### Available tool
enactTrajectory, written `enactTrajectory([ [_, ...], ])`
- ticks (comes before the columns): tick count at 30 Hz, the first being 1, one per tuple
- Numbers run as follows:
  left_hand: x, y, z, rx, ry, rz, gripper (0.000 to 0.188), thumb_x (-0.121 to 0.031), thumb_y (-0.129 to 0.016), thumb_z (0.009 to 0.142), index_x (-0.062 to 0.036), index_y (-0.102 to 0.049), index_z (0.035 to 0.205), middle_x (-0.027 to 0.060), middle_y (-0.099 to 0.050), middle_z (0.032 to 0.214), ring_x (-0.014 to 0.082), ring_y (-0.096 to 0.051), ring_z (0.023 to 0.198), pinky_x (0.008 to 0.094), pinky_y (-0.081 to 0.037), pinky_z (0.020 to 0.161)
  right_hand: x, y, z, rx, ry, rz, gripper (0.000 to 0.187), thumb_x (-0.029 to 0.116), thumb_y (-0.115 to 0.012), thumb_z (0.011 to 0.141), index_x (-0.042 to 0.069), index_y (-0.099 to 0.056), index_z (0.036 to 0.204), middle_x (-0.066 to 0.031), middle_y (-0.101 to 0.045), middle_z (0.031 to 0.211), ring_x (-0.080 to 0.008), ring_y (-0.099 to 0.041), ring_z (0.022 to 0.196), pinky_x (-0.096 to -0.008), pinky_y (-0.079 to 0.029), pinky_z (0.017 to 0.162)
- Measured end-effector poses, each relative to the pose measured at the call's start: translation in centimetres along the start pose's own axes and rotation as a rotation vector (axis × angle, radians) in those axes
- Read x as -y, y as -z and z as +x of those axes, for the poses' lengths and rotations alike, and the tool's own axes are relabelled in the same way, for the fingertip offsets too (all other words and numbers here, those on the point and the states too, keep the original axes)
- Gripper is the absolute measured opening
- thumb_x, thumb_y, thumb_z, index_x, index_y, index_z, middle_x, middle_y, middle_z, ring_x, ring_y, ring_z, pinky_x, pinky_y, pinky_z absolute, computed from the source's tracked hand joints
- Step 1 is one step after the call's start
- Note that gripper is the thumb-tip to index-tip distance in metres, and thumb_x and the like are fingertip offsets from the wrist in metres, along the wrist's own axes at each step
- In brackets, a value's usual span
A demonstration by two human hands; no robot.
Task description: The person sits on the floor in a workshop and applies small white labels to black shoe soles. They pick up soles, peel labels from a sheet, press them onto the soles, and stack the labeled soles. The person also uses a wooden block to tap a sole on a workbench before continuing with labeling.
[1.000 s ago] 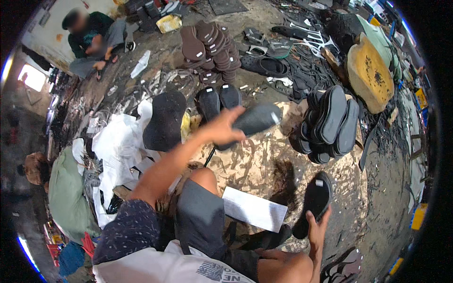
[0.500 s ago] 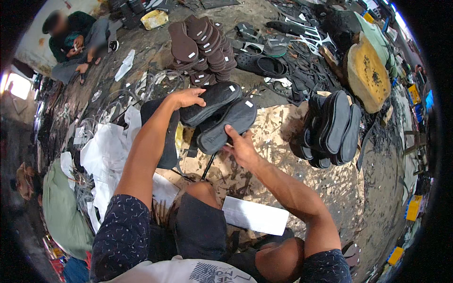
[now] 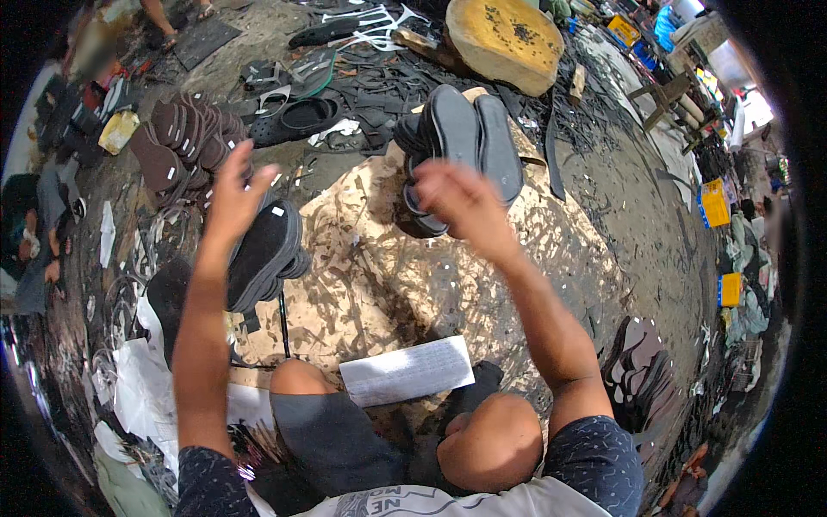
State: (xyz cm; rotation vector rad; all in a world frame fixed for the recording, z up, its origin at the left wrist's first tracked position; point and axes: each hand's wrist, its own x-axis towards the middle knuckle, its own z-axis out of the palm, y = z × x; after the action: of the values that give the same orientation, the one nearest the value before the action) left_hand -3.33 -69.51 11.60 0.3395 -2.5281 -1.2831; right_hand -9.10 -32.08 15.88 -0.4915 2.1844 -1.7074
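Note:
My left hand (image 3: 234, 200) is raised, empty, with thumb and fingers apart. Just below it lies a stack of black shoe soles (image 3: 261, 258), the top one bearing a small white label. Motion blurs my right hand (image 3: 461, 202), whose fingers overlap the near side of a pile of thick black soles (image 3: 500, 151); whether it touches them I cannot tell. Beyond the left hand is a heap of brown soles (image 3: 159, 164) with white labels. A white printed sheet (image 3: 407, 370) lies in front of my knees.
A stained tan board (image 3: 362, 284) covers the floor before me. Farther off are a round wooden block (image 3: 508, 39), a black clog (image 3: 301, 121) and dark scraps. More brown soles (image 3: 637, 370) lie by my right elbow, and crumpled white paper (image 3: 142, 388) is at left.
Both hands have let go of the labelled black soles, which now rest in a stack. My right hand has moved over to the thick black soles, and the view has turned right.

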Motion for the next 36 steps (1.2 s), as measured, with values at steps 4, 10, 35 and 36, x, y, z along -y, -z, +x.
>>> enactTrajectory([
  [4,-9.8,-17.7,0.0,0.485,0.143,-0.431,0.096,-0.05,-0.077,0.089,0.0057,-0.033,0.153,0.0214,-0.061,0.133,0.028,-0.062,0.117,0.0387,-0.049,0.102,-9.3,14.4,2.5,-0.73,-0.003,-0.397,0.064,0.042,-0.064,0.099,-0.012,-0.056,0.131,-0.0283,-0.066,0.12,-0.0295,-0.067,0.101,-0.0382,-0.053,0.088],
  [10,-11.1,-27.2,0.1,0.212,0.378,-0.061,0.113,-0.065,-0.073,0.082,0.0038,-0.025,0.158,0.0292,-0.034,0.159,0.0416,-0.031,0.15,0.0454,-0.03,0.121,-14.9,8.5,0.0,-0.441,-0.451,0.462,0.075,0.056,-0.066,0.094,-0.008,-0.054,0.131,-0.0186,-0.065,0.117,-0.025,-0.065,0.086,-0.041,-0.058,0.076],
  [35,-10.2,-24.6,-34.1,0.857,0.313,-0.496,0.064,-0.04,-0.068,0.098,-0.0009,-0.05,0.145,0.015,-0.056,0.141,0.0267,-0.052,0.131,0.0403,-0.042,0.111,-15.2,5.7,-24.7,-0.319,-0.402,0.409,0.068,0.035,-0.069,0.098,-0.002,-0.043,0.149,-0.0145,-0.059,0.136,-0.0218,-0.058,0.119,-0.0343,-0.046,0.104],
  [36,-8.5,-23.6,-34.0,0.901,0.119,-0.263,0.065,-0.043,-0.067,0.098,-0.002,-0.051,0.145,0.0163,-0.054,0.144,0.0286,-0.049,0.135,0.0414,-0.04,0.112,-14.7,6.1,-24.2,-0.282,-0.442,0.405,0.067,0.034,-0.07,0.098,-0.002,-0.043,0.149,-0.0144,-0.06,0.134,-0.0214,-0.06,0.117,-0.0337,-0.048,0.101],
])
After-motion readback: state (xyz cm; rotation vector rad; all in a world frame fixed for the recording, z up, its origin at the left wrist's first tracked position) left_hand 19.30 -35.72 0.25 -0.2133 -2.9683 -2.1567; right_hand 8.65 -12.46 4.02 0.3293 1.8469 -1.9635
